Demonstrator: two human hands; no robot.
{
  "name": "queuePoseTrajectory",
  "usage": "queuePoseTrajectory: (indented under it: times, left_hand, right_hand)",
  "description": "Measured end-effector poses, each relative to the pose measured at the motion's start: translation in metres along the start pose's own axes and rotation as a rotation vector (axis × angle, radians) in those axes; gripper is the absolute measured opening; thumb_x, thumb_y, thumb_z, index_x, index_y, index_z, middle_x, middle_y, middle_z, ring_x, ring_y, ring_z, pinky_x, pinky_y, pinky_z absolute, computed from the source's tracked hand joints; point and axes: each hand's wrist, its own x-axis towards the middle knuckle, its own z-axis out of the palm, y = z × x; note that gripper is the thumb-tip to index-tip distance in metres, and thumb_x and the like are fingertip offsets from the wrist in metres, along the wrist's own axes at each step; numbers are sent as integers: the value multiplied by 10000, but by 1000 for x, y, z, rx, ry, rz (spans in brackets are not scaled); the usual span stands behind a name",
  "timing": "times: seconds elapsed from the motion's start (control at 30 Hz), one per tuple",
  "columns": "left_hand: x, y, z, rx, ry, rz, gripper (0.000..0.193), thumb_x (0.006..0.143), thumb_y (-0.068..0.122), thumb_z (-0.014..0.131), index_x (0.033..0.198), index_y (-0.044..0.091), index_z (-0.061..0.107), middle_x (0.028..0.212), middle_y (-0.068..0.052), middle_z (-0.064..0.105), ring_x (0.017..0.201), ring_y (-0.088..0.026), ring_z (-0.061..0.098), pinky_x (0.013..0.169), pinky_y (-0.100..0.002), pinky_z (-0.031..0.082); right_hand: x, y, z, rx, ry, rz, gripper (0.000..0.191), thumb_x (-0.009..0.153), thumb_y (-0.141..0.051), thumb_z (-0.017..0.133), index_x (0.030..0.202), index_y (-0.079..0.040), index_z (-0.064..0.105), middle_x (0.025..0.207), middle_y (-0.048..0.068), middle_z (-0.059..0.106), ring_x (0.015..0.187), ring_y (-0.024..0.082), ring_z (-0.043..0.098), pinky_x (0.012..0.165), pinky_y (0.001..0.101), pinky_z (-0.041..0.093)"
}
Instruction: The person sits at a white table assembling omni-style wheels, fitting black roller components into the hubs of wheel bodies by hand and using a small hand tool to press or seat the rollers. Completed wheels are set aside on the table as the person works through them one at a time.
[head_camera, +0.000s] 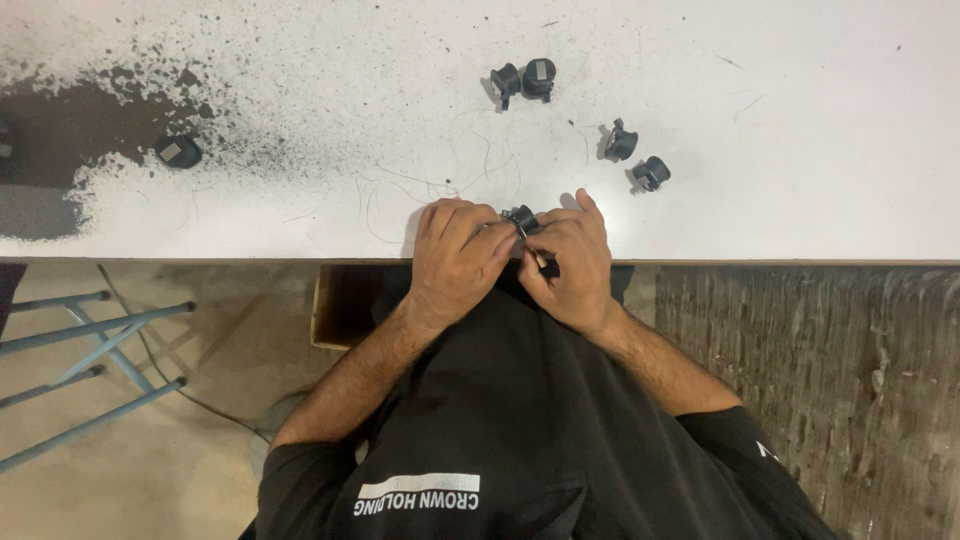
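On the worn white tabletop (800, 200), going left to right, one small black round plastic part (179, 151) lies alone in the dark scuffed patch, a pair of like parts (524, 80) sits further along, and two more (636, 158) rest apart on the right — set down, so seemingly finished or waiting. At the table's near edge the left hand (455, 258) and right hand (568, 262) close together around another small black spool-like part (521, 218) — fingers curled tight on it, with a thin tool-like piece (540, 260) in the right hand; this one looks mid-work.

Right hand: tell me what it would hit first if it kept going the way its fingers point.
Probably the small black part pinched between the right hand and left hand; its fingers point up-left straight into it.
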Motion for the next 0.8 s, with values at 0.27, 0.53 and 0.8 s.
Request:
queuePoseTrajectory:
  times: [0.27,0.53,0.8]
  left_hand:
    - [1,-1,1,17,1,-21,210,857,106,852,1024,93,724,1077,-17,617,1047,-244,590,950,-438,468]
    - [1,-1,1,6,-21,-47,191,868,113,846,1012,95,721,1049,-16,620,1031,-238,588,952,-432,454]
    - [5,0,-5,-46,-85,-149,152,857,124,827,977,123,732,1016,2,636,1013,-213,585,973,-431,412]
  right_hand:
    - [1,-1,-1,6,-6,9,290,796,21,791,1007,-74,615,926,69,654,1099,288,663,1224,588,341]
    - [0,1,-2,4,-27,10,290,798,24,792,1009,-77,619,919,62,660,1100,283,667,1225,588,337]
    - [-1,1,-1,5,-31,15,289,799,19,798,1012,-77,627,901,62,651,1114,289,670,1230,594,333]
